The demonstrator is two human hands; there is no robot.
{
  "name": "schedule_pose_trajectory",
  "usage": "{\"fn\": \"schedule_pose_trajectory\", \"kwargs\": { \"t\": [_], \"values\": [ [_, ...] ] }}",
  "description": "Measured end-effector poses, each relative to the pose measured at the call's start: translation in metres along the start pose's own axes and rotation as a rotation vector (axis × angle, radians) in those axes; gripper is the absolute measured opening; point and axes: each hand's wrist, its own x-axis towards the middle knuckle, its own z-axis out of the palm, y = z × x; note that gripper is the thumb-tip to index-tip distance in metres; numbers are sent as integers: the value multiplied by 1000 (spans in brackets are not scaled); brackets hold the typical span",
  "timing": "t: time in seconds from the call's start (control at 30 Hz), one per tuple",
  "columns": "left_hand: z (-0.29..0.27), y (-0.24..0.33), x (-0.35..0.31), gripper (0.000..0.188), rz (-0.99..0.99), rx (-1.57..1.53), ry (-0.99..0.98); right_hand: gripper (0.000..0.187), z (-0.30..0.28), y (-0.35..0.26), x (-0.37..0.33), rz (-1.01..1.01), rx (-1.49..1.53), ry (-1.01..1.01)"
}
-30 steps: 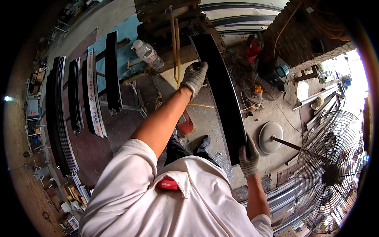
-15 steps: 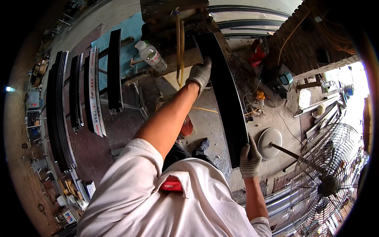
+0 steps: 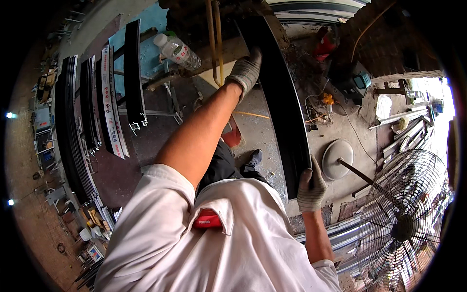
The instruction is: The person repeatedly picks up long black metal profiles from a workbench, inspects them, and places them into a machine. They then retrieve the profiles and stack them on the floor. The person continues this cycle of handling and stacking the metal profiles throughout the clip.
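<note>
A long black metal profile (image 3: 282, 107) slants across the middle of the view, its far end by the dark machine and its near end by my waist. My left hand (image 3: 245, 73), in a pale striped work glove, is closed on its left edge near the far end, thumb on top. Lower down, my right hand (image 3: 312, 191), gloved alike, grips the right edge close to the near end. The fingers of both hands are partly hidden under the profile. A clear plastic bottle (image 3: 178, 51) stands left of my left hand, near a bent yellowish hose (image 3: 214, 41).
Several dark profiles (image 3: 132, 73) lie on a rack at left. At right stands a large wire-caged fan (image 3: 403, 226), near a round base with a pole (image 3: 338, 159). A small dark box-shaped device (image 3: 352, 80), cables and metal offcuts (image 3: 406, 129) lie beyond.
The view has shifted, so the surroundings sit higher in the picture. Both hands keep their hold on the profile, and its far end now reaches higher in the view.
</note>
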Motion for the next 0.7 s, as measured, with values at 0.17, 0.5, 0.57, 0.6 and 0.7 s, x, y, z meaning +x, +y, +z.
{"fn": "schedule_pose_trajectory", "kwargs": {
  "t": [0.17, 0.5, 0.57, 0.6, 0.7],
  "values": [
    [-5, -4, 6, 92, 46, -5, -78, 40, 1, -1, -1, 43, 3, 0],
    [-10, 4, -5, 90, 32, 72, -69, 41, 3, -7, 0, 18, -28, 9],
    [-13, 9, -10, 90, 35, 51, -67, 41, 1, -3, -1, 20, -37, 12],
    [-13, 10, -8, 89, 8, 48, -88, 41, 2, -1, -1, 19, -37, 10],
    [-9, 11, -13, 87, 24, 67, -43, 41, -1, 1, -3, 46, -44, 9]
  ]
}}
